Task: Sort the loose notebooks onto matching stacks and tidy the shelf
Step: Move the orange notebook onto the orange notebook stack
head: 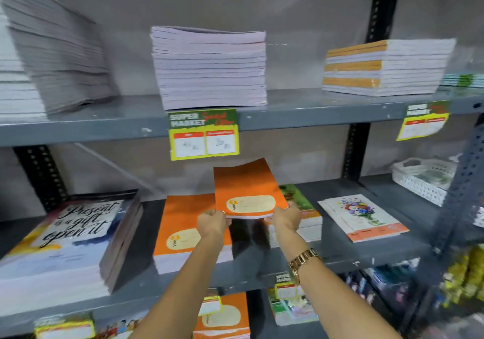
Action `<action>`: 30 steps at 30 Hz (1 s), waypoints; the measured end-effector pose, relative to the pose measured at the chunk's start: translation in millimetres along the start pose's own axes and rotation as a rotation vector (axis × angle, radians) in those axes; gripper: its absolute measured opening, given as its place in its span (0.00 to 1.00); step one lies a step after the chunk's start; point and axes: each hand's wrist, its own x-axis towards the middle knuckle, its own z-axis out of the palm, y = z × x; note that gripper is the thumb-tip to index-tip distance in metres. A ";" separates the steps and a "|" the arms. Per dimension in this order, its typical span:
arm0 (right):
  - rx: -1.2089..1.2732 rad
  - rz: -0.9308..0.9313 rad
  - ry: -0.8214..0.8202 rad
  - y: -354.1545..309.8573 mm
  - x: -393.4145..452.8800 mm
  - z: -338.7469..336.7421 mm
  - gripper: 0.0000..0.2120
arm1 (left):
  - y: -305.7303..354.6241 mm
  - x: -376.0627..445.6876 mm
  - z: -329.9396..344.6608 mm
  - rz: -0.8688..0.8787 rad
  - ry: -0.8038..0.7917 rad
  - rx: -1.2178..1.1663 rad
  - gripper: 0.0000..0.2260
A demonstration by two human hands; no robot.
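Both hands hold a thin bundle of orange notebooks (246, 189) tilted up above the middle shelf. My left hand (212, 222) grips its near left corner and my right hand (286, 218) its near right corner. Just left and below lies a stack of matching orange notebooks (183, 215). Behind the held bundle, to the right, a stack with a green cover (297, 197) is partly hidden. A stack with floral covers (364, 215) lies further right. A tall stack with a script-lettered cover (73, 231) sits at the left.
The upper shelf carries pale stacks at the left (52, 58), the centre (209, 68) and an orange-spined stack at the right (382, 68). Price tags (204, 134) hang from its edge. A white basket (424, 178) sits at the far right. Below, more orange notebooks (222, 315).
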 end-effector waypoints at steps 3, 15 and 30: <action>-0.001 0.029 -0.065 8.0 -23.3 28.2 0.14 | 5.3 7.9 -37.9 0.012 0.045 0.011 0.06; -0.288 0.042 -0.085 57.1 -73.8 95.5 0.11 | -1.9 32.9 -137.6 0.024 0.111 0.321 0.14; -0.677 -0.187 -0.054 50.2 -78.7 60.5 0.13 | 9.8 3.8 -109.9 0.283 0.164 0.897 0.15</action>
